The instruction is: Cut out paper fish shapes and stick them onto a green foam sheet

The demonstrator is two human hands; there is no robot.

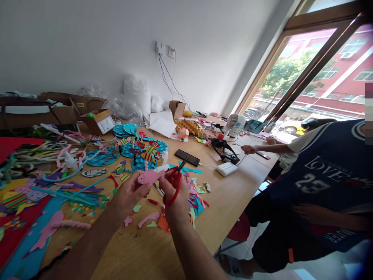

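Observation:
A small pink fish cutout (149, 177) is pinched by its head end in my left hand (128, 194), above the table. My right hand (176, 198) has red-handled scissors (175, 181) hooked over its fingers, the dark blades pointing up and away. Its fingertips also meet the tail end of the fish. Below lie pink scraps (149, 219), a red pen (155, 202) and many coloured foam offcuts (196, 198). A larger pink fish shape with a braided cord (71, 224) rests at the left.
Blue scalloped discs (103, 156) and patterned fish pieces lie beyond my hands. A black phone (187, 157), white power strip (226, 168), black headset (224, 149) and white fan (235, 122) stand farther right. A person in a blue jersey (317, 171) is at the table's right edge, one hand on a cable.

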